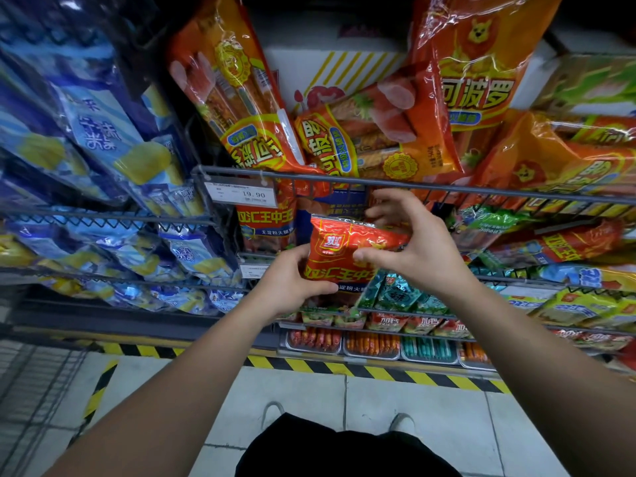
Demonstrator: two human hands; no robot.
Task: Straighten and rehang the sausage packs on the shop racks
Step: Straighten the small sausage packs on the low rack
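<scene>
A red sausage pack (339, 251) with yellow lettering is held in front of the wire rack (447, 189). My left hand (294, 282) grips its lower left edge, thumb across the front. My right hand (409, 239) holds its upper right side, thumb pressed on the front and fingers curled over the top edge. Behind it another red pack of the same kind (265, 218) hangs in the rack. Larger orange sausage packs (247, 98) lie jumbled in the basket above.
Blue snack packs (103, 132) fill the racks on the left. A price tag (241, 193) reading 19.90 hangs on the rail. Green packets (395, 290) and trays of loose sausages (371, 342) sit below. Yellow-black tape (344, 368) marks the tiled floor.
</scene>
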